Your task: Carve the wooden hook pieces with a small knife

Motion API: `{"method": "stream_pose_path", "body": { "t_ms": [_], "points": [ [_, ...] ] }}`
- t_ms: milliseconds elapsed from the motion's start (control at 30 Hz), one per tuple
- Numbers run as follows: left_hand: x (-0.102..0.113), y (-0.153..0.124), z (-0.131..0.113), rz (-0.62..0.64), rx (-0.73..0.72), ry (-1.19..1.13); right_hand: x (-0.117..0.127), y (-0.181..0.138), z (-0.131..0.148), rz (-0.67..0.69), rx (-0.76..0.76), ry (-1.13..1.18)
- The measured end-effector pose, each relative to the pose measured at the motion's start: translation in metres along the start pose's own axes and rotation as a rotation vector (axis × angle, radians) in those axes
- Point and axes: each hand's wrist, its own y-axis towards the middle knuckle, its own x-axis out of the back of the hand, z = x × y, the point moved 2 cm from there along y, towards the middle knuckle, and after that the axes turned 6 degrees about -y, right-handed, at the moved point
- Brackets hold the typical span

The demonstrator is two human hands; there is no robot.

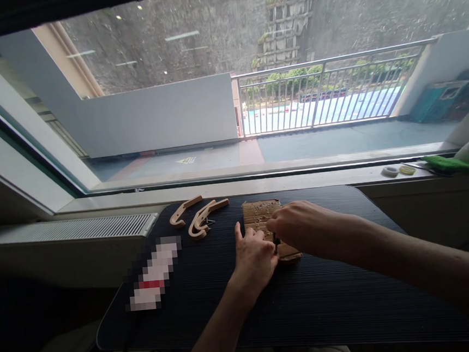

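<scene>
A flat wooden board [260,213] with small holes lies on the dark ribbed mat [311,301]. My left hand [253,257] rests on the board's left side, thumb sticking up, fingers curled down against the wood. My right hand [300,226] comes in from the right and is closed in a pinch over the board's middle, with a small dark item [276,243] at its fingertips that I cannot name. Curved wooden hook pieces [200,218] lie on the mat to the left, beyond both hands.
A blurred-out object [155,273] lies on the mat's left part. A radiator grille [70,230] sits at left. On the window sill at right are tape rolls [398,171] and a green item [449,164]. The window looks onto a balcony railing [325,88].
</scene>
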Motion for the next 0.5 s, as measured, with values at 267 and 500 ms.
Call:
{"method": "stream_pose_path", "body": {
  "t_ms": [267,500],
  "points": [
    [-0.002,0.000,0.002,-0.029,-0.016,0.010,0.007,-0.004,0.003,0.052,-0.071,-0.122],
    [0.000,-0.001,0.000,-0.005,-0.007,0.008,0.017,-0.012,0.010,0.065,-0.020,-0.020]
  ]
}}
